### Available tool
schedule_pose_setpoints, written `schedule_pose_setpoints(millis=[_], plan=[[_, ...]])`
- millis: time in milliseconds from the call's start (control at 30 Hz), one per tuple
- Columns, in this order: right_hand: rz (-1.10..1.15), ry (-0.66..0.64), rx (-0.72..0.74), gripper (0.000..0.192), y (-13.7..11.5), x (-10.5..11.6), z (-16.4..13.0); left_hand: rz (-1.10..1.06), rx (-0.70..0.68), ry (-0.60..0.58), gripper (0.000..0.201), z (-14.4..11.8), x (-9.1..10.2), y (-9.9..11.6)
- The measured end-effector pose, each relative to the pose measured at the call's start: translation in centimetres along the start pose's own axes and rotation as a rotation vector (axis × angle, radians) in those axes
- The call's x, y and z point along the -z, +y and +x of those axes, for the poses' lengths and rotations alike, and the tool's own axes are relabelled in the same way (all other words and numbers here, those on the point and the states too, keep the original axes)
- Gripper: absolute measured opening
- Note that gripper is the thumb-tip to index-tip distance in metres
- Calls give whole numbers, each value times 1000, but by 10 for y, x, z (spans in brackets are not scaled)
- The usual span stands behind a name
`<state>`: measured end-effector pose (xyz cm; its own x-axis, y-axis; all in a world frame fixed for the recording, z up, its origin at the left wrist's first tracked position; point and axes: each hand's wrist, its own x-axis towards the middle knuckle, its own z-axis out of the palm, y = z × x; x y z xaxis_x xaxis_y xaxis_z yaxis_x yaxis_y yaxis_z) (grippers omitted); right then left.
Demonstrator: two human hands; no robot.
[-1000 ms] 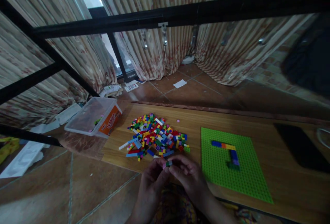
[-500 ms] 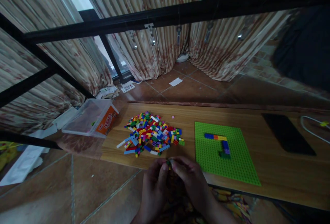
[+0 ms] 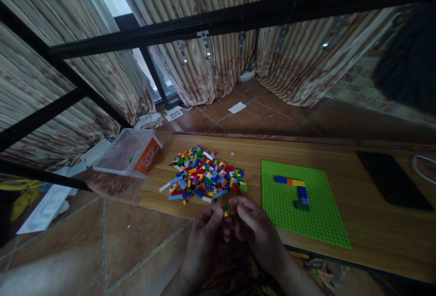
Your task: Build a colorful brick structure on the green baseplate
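The left hand (image 3: 204, 237) and right hand (image 3: 254, 228) meet at the near edge of the wooden table (image 3: 368, 223), fingertips pinched together on a small cluster of green, yellow and red plastic bricks (image 3: 225, 210) held between them. Just beyond lies a loose heap of multicoloured plastic bricks (image 3: 206, 177). To the right lies a flat green studded baseplate (image 3: 289, 214), carrying a short L-shaped row of blue, orange and yellow bricks (image 3: 295, 190). A clear plastic tub with an orange label (image 3: 131, 153) sits at the table's left end.
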<state>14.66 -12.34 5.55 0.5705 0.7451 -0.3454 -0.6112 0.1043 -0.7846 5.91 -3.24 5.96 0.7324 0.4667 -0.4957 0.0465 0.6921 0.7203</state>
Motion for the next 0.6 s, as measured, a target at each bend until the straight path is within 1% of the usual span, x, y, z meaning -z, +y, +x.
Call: schedule_pose_setpoints(millis=[67,133,200,233,367,500,600], plan=[[-116,-61,52,34,1,1,1,-58,32,23,28,2,0,1],[-199,-149,69,38,0,2,3,-91,76,16,30,3,0,3],[-278,-210,82,35,-4,2,5,-99,121,-3,31,3,0,6],[-333,-216,106,32,-6,2,6,-98,138,-10,32,3,0,7],[-567,-182,283,22,-13,4,12,-104,170,-26,33,3,3,13],[-671,-180,403,20,-9,7,18,-125,202,-50,31,6,6,20],[-710,-168,466,22,-5,8,24,-149,226,-68,31,10,8,27]])
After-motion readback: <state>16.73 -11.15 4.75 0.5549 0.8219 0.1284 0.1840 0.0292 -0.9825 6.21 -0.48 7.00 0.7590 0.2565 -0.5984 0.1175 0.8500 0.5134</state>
